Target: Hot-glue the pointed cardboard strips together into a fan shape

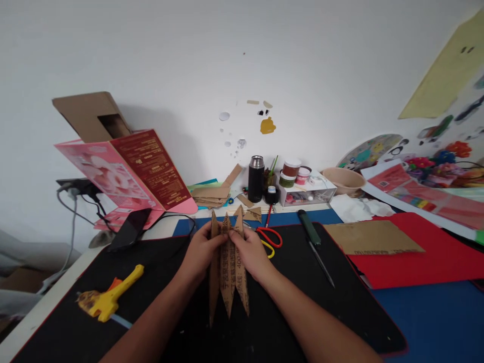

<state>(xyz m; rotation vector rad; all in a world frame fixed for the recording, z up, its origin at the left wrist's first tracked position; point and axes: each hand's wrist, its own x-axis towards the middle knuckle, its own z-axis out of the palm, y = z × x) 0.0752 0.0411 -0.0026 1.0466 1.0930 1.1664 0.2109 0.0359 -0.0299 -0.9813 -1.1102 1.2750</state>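
Note:
Both hands grip a folded piece of brown cardboard with pointed strips and printed black characters, held over the black mat. My left hand is closed on its left side, the thumb pressing the front. On the right side, my right hand pinches it the same way. Both thumbs nearly meet near the upper part, and the other fingers are mostly hidden behind the cardboard. Just beyond my right hand lie scissors with red and yellow handles. Small cardboard scraps lie behind the held piece.
On the black mat lie a yellow glue gun, a green-handled knife and a grey pen-like tool. A black phone is left. A flask, jars and a bowl line the back; red sheet right.

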